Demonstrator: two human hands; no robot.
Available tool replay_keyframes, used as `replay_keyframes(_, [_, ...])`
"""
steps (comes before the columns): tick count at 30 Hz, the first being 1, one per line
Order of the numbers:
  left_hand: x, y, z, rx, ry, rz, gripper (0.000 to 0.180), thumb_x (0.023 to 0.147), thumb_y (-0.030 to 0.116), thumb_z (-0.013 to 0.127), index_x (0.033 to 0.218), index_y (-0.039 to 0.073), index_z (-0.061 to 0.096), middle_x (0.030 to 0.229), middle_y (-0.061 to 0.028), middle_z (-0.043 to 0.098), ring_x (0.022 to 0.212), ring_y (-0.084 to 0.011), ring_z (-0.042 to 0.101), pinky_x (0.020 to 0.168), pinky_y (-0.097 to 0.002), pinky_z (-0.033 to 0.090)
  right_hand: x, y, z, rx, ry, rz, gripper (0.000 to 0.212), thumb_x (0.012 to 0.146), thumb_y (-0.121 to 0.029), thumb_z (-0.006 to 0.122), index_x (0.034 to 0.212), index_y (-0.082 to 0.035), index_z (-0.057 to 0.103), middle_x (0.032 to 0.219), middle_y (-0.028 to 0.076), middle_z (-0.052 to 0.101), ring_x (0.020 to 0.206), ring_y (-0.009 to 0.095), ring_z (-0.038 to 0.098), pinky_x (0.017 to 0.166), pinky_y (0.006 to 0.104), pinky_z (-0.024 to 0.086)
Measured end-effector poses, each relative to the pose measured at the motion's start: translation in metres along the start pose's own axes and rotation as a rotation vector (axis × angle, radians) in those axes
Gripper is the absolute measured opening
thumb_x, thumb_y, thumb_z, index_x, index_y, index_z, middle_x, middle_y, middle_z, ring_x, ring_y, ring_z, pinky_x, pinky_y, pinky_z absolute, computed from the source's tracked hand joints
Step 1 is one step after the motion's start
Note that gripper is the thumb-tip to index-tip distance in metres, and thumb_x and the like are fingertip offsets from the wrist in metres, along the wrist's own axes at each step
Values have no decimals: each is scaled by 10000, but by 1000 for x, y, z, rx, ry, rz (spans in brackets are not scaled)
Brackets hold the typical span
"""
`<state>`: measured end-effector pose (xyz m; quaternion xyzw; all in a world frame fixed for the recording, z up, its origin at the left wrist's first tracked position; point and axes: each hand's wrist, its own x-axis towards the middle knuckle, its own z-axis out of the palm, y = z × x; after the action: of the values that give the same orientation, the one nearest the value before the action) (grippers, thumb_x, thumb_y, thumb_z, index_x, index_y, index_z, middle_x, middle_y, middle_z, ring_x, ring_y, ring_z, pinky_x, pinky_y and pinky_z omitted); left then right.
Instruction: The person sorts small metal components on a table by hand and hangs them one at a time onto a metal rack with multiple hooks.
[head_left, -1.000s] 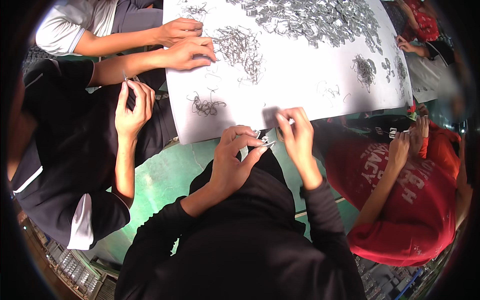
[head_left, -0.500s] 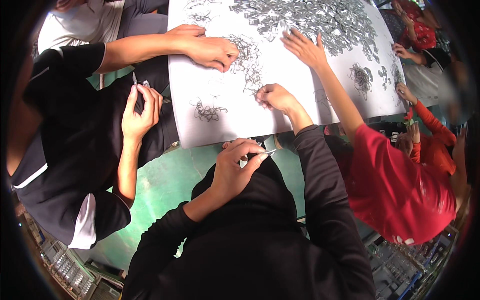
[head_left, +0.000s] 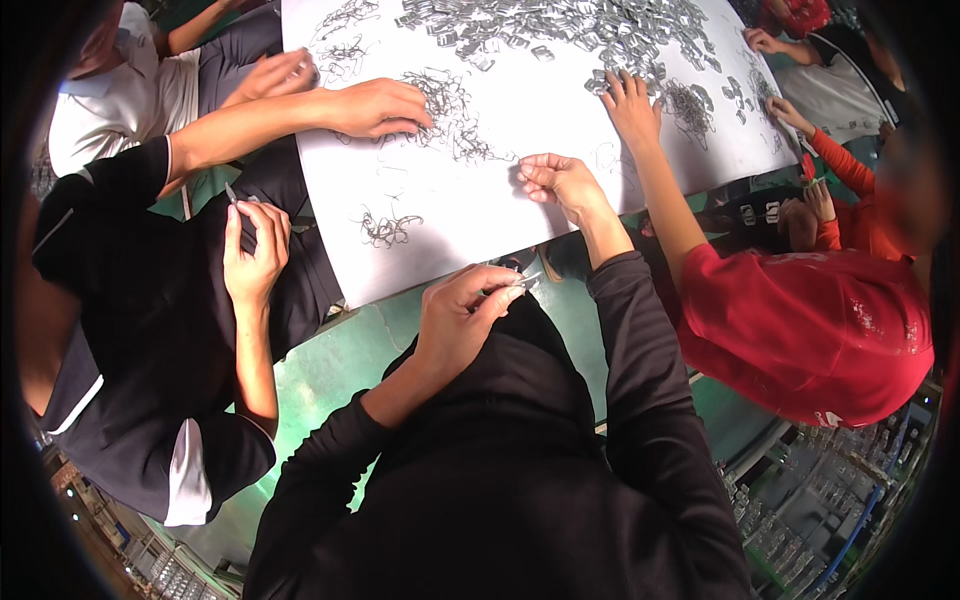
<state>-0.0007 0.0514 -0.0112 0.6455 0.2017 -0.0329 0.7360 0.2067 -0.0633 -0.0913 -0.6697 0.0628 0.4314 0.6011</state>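
My left hand (head_left: 460,315) is closed in a pinch in front of my body, below the table edge. A small shiny metal piece (head_left: 530,280) sticks out between its thumb and finger; most of it is covered. My right hand (head_left: 565,188) is over the table with its fingers pinched together. At its fingertips a thin dark bent wire (head_left: 510,157) shows, near the tail of a tangled pile of bent wires (head_left: 450,115). A smaller wire cluster (head_left: 385,228) lies to the left, near the table's front edge.
The white-covered table (head_left: 450,225) carries a large heap of small metal frame-shaped pieces (head_left: 600,30) at the back. Another wire pile (head_left: 688,110) lies right. Co-workers crowd both sides: a hand (head_left: 380,108) at the left pile, another (head_left: 632,110) at the heap's edge.
The view has turned, so the table sits further left. My right hand has come away a little from the wire pile. The red-sleeved co-worker's hand now rests at the heap's edge.
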Motion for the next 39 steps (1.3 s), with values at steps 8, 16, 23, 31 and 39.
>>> replay_keyframes(8, [7,-7,11,-1,-44,40,139,868,9,579,1000,-16,614,901,-75,654,752,-70,607,649,-200,508,-10,20,-18,271,-9,-69,107,882,-96,582,920,4,594,818,71,633,699,111,605,585,202,507])
replay_keyframes(16, [12,-12,31,-127,-27,80,111,868,-1,581,978,-7,575,880,-59,639,779,-70,601,666,-196,493,-41,10,-10,-32,232,-353,51,864,-90,593,889,-47,604,805,10,567,699,68,515,608,207,406])
replay_keyframes(23, [9,-8,50,-66,41,183,103,847,-2,614,941,-9,573,865,-54,638,735,-76,604,638,-203,496,-175,9,8,-130,223,-686,50,806,-17,624,848,-23,597,992,27,499,867,107,483,705,225,403])
replay_keyframes(31, [21,-5,71,114,-32,386,97,810,1,640,900,-13,607,860,-90,650,723,-122,632,644,-237,499,-173,34,4,-314,513,-909,94,817,-100,634,868,-43,580,1026,79,468,967,200,471,844,311,389])
replay_keyframes(39, [240,-17,36,696,338,679,260,851,236,615,955,3,665,862,-150,646,765,-238,613,699,-331,482,-185,33,-15,-411,454,-1025,101,804,-77,639,839,-30,556,995,112,456,973,286,482,867,392,396])
